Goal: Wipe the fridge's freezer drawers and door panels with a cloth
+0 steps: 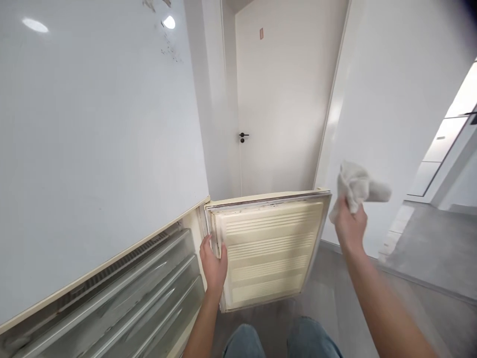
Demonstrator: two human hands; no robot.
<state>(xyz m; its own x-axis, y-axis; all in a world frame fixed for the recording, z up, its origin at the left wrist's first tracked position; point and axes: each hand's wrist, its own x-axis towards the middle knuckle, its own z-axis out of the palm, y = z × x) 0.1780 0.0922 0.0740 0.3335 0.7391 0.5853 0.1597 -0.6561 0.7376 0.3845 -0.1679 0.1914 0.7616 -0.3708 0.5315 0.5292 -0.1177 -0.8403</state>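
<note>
My right hand (350, 226) is closed around a crumpled pale grey cloth (357, 186). It is raised in the air, to the right of the open freezer door (268, 253), and is slightly blurred. The door's cream inner side has ribbed bands and faces me; dark stains run along the seal at its top edge. At the door's left, hinge-side edge is my left hand (214, 263), with its thumb on the inner side and its fingers around the seal. Clear drawers (149, 298) fill the freezer compartment to the left.
Above the drawers is the large white closed upper panel (100, 139), with small marks at its top. A white room door (279, 99) with a black handle (243, 135) stands behind. My knees (244, 340) are below, over a grey floor (324, 298).
</note>
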